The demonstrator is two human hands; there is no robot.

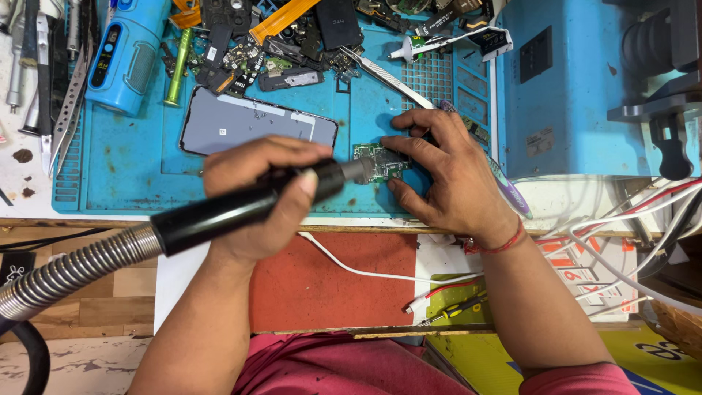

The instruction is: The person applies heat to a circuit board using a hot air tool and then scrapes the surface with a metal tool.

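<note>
Circuit board lies just past the nozzle of the hot-air wand gripped by the left hand; right hand pins it, fingertips around.

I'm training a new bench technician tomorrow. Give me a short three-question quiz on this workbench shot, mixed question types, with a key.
1. True or false: the left hand grips the black hot-air handpiece.
2. Multiple choice: the handpiece nozzle points at (A) the phone back panel, (B) the small green circuit board, (C) the blue cylinder.
3. Fill in: the right hand steadies the board on the blue ____.

Key: 1 true; 2 B; 3 mat.
</note>
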